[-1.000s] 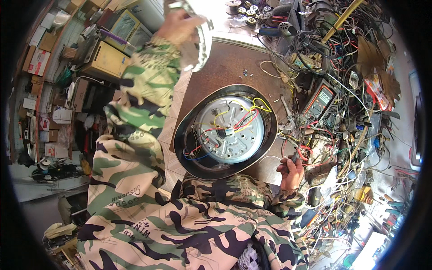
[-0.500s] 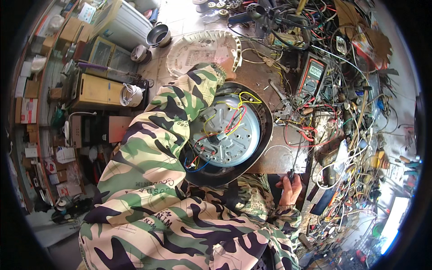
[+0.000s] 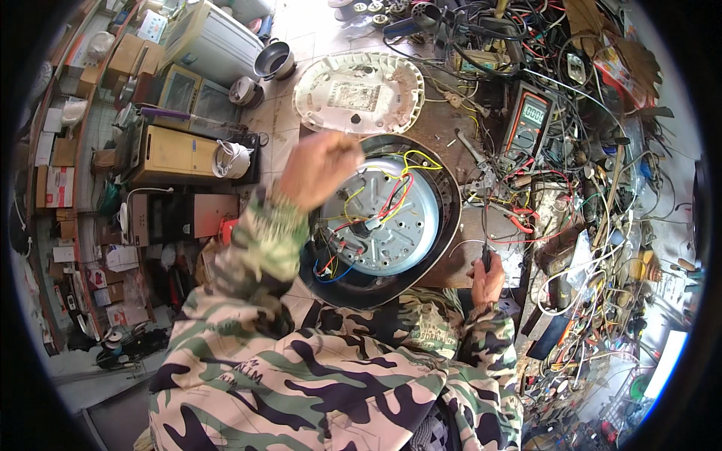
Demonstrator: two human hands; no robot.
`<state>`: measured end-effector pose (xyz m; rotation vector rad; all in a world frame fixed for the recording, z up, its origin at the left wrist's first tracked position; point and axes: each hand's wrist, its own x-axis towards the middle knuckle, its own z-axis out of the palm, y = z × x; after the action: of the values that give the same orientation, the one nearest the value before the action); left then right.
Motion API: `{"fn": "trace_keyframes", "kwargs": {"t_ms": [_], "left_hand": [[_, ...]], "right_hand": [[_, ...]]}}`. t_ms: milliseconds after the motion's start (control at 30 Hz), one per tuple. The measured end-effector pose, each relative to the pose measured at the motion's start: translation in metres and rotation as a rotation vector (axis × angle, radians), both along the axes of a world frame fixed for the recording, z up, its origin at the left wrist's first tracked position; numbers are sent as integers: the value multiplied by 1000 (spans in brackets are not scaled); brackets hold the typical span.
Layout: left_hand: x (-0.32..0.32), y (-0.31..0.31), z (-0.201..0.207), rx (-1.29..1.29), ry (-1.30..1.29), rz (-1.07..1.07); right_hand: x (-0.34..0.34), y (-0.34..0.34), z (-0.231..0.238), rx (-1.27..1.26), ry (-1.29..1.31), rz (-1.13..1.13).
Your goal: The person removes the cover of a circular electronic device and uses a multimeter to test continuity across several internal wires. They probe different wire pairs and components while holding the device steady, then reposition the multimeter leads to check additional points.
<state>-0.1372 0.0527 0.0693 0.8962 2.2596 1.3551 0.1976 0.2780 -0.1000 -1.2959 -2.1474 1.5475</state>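
Note:
My left hand (image 3: 320,171) hovers over the left rim of a round black appliance housing (image 3: 448,244), smeared by motion. Its fingers look bent, but whether they hold anything is unclear. Inside the housing sits a round grey metal plate (image 3: 410,237) with holes and red, yellow and blue wires (image 3: 391,201). Beyond it lies an oval white plastic cover (image 3: 406,83), its stained inner side up. At the bench's near right edge, my right hand (image 3: 489,281) is closed round a screwdriver (image 3: 486,259) with a black handle, its thin shaft pointing away from me.
A digital multimeter (image 3: 526,124) stands right of the housing, near pliers (image 3: 470,146) and red-handled cutters (image 3: 520,224). Tangled wires and tools (image 3: 594,203) heap along the right side. Yellow appliances (image 3: 177,155) and loaded shelves (image 3: 60,188) stand left. A dark pot (image 3: 275,60) is at the back.
My left hand has come back from the white cover toward me, leaving the cover lying flat and slightly further right. My right hand has moved a little away from me with the screwdriver.

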Motion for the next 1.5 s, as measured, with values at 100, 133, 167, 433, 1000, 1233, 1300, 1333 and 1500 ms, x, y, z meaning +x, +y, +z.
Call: {"fn": "trace_keyframes", "kwargs": {"t_ms": [100,133,167,433,1000,1233,1300,1333,1500], "left_hand": [[58,-18,17,-168,-2,-83],[75,-19,16,-251,46,-88],[89,-22,3,-239,181,-68],[134,-23,-3,-40,-325,97],[172,-3,-20,258,-751,232],[165,3,-13,336,-863,247],[165,3,-15,403,-954,248],[166,2,-19,449,-1001,249],[162,2,-12,602,-1211,233]], "right_hand": [[-19,18,-10,141,-77,32],[-27,20,-7,397,-101,94],[-35,22,-2,618,-104,154],[-87,-30,135,-411,284,335],[-128,-52,143,-992,308,309],[-136,-42,144,-1100,312,337],[-137,-40,143,-1132,323,363],[-138,-40,144,-1132,326,361],[-142,-34,140,-1313,389,374]]}}
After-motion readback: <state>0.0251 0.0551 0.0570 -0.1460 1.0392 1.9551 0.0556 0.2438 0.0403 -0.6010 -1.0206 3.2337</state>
